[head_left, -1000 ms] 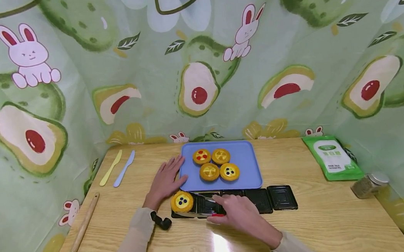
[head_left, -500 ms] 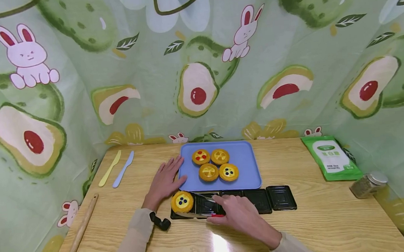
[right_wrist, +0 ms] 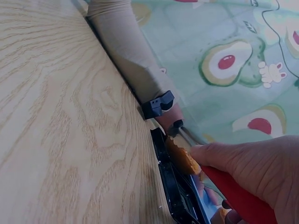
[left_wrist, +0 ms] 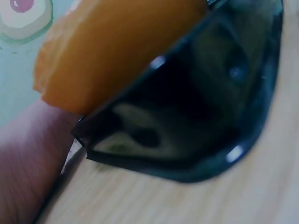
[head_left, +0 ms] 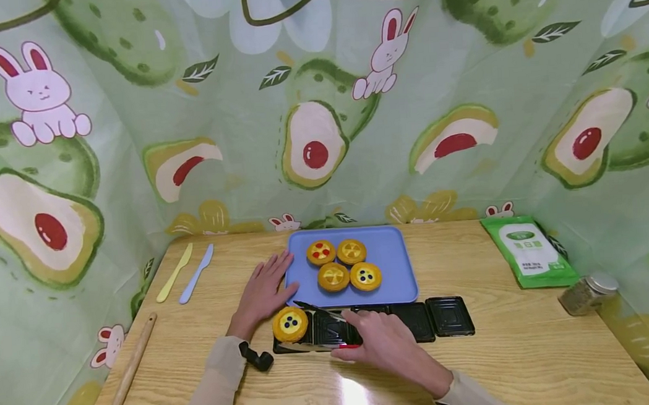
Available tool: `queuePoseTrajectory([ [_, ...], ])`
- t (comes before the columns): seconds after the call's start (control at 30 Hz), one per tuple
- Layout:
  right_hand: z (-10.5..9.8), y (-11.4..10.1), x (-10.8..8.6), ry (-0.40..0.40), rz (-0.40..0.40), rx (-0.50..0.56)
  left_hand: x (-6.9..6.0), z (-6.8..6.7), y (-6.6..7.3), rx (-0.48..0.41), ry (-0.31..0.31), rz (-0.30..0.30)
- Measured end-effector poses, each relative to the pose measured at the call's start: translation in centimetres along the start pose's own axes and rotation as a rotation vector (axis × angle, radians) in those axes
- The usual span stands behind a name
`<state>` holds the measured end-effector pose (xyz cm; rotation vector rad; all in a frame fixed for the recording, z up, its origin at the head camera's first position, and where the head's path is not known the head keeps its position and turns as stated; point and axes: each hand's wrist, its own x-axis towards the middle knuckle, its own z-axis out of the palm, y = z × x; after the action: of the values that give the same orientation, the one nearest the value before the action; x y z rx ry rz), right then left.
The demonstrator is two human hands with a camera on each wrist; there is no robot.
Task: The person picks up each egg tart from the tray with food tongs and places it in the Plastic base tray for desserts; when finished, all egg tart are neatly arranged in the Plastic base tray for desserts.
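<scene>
My right hand (head_left: 382, 341) grips red-handled metal tongs (right_wrist: 233, 196), whose arms reach left on either side of an egg tart (head_left: 290, 324) dotted with dark blue. That tart sits in the leftmost of a row of black plastic trays (head_left: 450, 316); its side also shows in the left wrist view as a blurred orange-brown crust (left_wrist: 121, 51). One black tong tip (right_wrist: 176, 125) stands beyond the tart in the right wrist view. With fingers spread, my left hand (head_left: 263, 293) rests at the left edge of a blue tray (head_left: 395, 260), on which several more tarts (head_left: 334, 277) lie grouped.
Yellow (head_left: 175, 272) and blue knives (head_left: 197, 273) lie at the back left, and a long wooden-handled tool (head_left: 131, 369) along the left edge. A green-and-white packet (head_left: 530, 252) and a spice jar (head_left: 588, 293) stand at the right. A printed curtain (head_left: 318, 104) encloses the table.
The tongs' far arm has swung outward, away from the tart, so its black tip now shows at the blue tray's edge. The left hand and the tarts keep their places.
</scene>
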<state>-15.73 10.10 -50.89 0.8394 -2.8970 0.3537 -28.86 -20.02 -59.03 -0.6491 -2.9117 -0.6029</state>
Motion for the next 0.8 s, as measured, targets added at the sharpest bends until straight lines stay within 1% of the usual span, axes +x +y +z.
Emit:
queuePoseTrajectory([
  [0.17,-0.2,0.1,0.0,0.002,0.012,0.010,0.1,-0.2,0.1,0.000,0.012,0.015],
  [0.33,-0.5,0.1,0.0,0.016,0.025,0.012,0.2,-0.3,0.2,-0.003,0.008,0.019],
  [0.57,-0.8,0.2,0.1,0.078,0.021,-0.032,0.2,-0.2,0.0,-0.002,0.013,0.011],
  [0.8,-1.5,0.9,0.2,0.092,0.066,-0.009,0.2,0.0,-0.2,0.002,-0.004,0.007],
])
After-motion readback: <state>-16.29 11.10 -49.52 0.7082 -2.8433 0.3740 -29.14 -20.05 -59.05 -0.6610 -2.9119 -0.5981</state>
